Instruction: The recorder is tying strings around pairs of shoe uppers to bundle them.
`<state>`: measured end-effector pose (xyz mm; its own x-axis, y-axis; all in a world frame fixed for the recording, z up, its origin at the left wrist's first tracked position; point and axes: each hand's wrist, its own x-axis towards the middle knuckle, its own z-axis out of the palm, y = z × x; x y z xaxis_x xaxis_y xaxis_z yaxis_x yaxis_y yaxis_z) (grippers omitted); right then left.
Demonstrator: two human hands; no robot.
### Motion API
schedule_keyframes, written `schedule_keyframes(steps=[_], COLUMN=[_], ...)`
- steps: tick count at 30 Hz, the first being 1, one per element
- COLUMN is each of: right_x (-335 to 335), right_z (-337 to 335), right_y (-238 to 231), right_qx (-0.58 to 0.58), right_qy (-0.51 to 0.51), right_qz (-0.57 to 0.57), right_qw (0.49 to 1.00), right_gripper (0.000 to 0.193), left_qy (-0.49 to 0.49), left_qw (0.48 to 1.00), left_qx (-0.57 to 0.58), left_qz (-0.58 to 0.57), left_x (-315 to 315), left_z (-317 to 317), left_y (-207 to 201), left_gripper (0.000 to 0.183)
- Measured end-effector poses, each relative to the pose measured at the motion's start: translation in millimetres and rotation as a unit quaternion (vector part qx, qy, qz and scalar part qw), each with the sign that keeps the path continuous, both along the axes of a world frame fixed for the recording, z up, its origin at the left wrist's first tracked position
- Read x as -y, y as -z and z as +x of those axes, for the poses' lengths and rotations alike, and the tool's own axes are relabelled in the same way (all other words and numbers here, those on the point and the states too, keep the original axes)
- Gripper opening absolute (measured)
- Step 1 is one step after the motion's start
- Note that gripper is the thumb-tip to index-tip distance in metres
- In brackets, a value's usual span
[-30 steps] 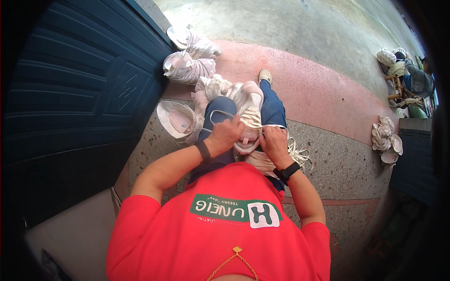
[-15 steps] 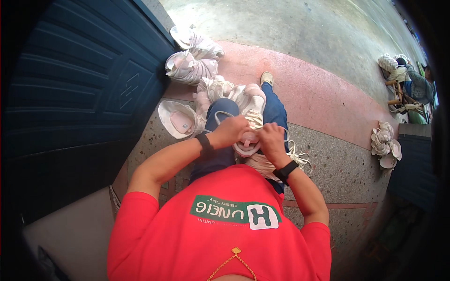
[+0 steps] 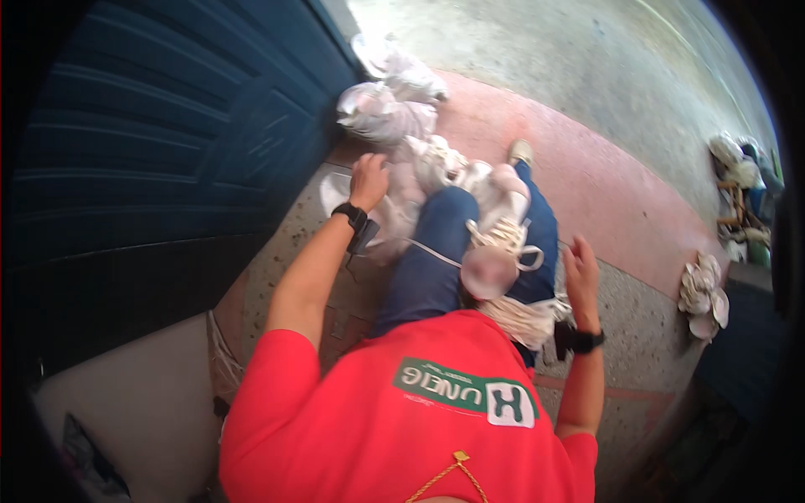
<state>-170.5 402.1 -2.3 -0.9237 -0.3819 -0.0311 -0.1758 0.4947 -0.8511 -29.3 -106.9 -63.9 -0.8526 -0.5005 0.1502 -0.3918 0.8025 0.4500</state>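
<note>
A white and pale pink sneaker (image 3: 501,233) lies across my thighs, its heel end toward me. Cream laces (image 3: 506,236) cross its front, with a loop standing out at the right and a loose end trailing left over my thigh. My left hand (image 3: 369,181) is off the shoe, above a white bowl-shaped piece (image 3: 335,191) beside the door. Its fingers are bent and blurred, so any grip is unclear. To the right of the shoe, my right hand (image 3: 581,281) is raised with fingers apart, holding nothing visible.
White and pink shoe bundles (image 3: 381,113) lie beside a dark blue door (image 3: 184,142). More pale shoes (image 3: 429,163) sit beyond my knee. A cream bundle of laces (image 3: 524,320) rests by my right thigh. Another shoe bundle (image 3: 704,293) stands on the floor at right.
Both hands have left the sneaker and moved apart, the left toward the bowl-shaped piece, the right outward. A lace loop now shows at the shoe's right. The whole view has shifted.
</note>
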Motion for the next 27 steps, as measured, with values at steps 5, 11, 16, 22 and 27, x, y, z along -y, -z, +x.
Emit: schedule_keyframes(steps=[5, 11, 16, 22, 27], right_x=[-49, -23, 23, 141, 253], right_z=[43, 51, 62, 89, 135], right_y=[26, 2, -35, -86, -134], right_qx=[0.063, 0.01, -0.038, -0.046, -0.17], right_qy=[0.036, -0.059, -0.133, -0.303, -0.325], right_qz=[0.093, 0.155, 0.125, 0.055, 0.045], right_qw=[0.993, 0.986, 0.982, 0.95, 0.929], right_gripper=[0.034, 0.029, 0.019, 0.026, 0.038], left_qy=[-0.275, -0.291, -0.273, -0.178, 0.024], left_qw=[0.941, 0.921, 0.94, 0.932, 0.906], left_qx=[0.193, 0.057, -0.032, -0.207, -0.24], left_qz=[0.045, 0.254, 0.201, 0.238, 0.348], left_x=[72, 92, 83, 44, -71], left_z=[92, 112, 88, 68, 47], left_y=[60, 130, 78, -110, -280], left_gripper=[0.062, 0.054, 0.047, 0.044, 0.048])
